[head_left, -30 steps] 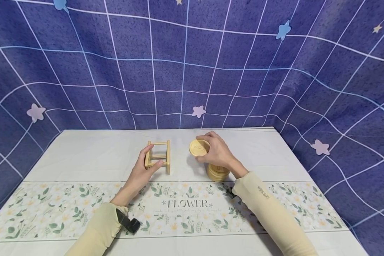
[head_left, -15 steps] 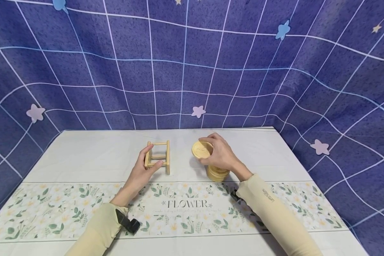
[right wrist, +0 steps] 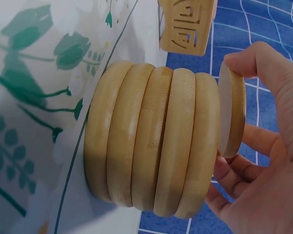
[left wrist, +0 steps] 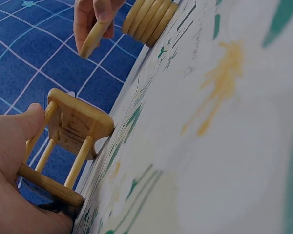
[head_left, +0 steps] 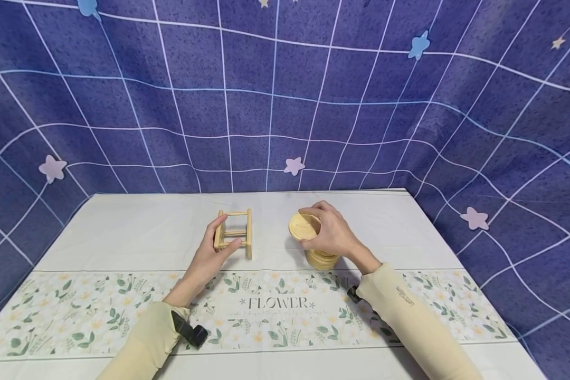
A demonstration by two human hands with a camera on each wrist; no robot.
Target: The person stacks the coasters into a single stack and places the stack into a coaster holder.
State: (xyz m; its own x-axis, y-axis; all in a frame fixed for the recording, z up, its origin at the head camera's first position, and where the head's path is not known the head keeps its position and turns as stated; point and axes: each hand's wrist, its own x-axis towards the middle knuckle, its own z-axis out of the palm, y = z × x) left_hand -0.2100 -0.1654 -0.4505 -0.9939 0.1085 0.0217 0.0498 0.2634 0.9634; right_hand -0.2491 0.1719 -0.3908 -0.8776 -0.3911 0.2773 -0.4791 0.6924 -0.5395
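Observation:
In the head view my left hand (head_left: 207, 259) grips a small wooden coaster rack (head_left: 249, 233) standing on the white cloth, thumb and fingers on its near-left side. The left wrist view shows the rack's carved end panel (left wrist: 80, 119) and its rods. My right hand (head_left: 334, 233) pinches one round wooden coaster (head_left: 303, 227) by its rim, tilted, with a patterned face up. Just beneath it stands a stack of several coasters (head_left: 322, 260), its top partly hidden by the hand. In the right wrist view a gap shows between part of the held coaster (right wrist: 238, 112) and the stack (right wrist: 151, 141).
A white tablecloth (head_left: 147, 227) with a floral band lettered FLOWER (head_left: 278, 302) covers the table. Behind and at the sides hangs a blue grid-patterned curtain (head_left: 247, 116) with stars. A black wrist camera (head_left: 197, 335) sits on the left sleeve.
My right hand and its coaster have shifted rightward and slightly nearer, over the stack, with the coaster's tilt changing a little. My left hand and the rack stay in place.

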